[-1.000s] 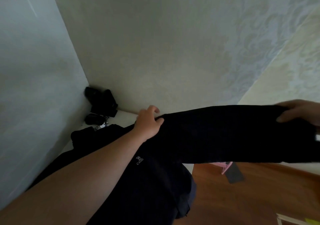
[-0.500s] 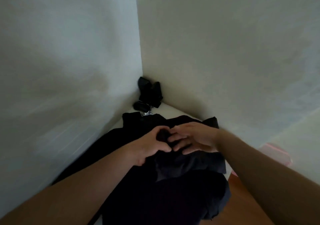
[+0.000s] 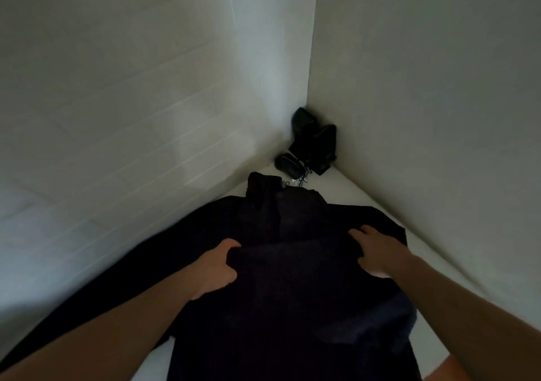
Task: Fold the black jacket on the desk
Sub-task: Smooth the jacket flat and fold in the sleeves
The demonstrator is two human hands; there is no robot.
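The jacket lies spread over the white bench, which is pushed into the corner where two pale walls meet. The cloth covers most of the bench and its near end drops over the edge closest to the person. Its collar end points toward the corner, with a raised fold of cloth standing up there. A long dark part runs off along the left wall; whether that is a sleeve I cannot tell in this dim light.

Both bare forearms reach in from the near side. The left hand sits on the jacket's left side, its grip curled shut with a ridge of black cloth pinched between thumb and fingers. The right hand is on the jacket's right side, level with the left, fingers bent down into the cloth and thumb out toward the middle; it seems to be gathering the cloth, but how tightly it has hold I cannot tell. Between the two hands a folded-over layer of cloth lies across the jacket's body.

Beyond the collar, right in the corner, some black things lean against the walls, with a smaller dark pouch and a thin cord just in front of them, touching or nearly touching the collar.
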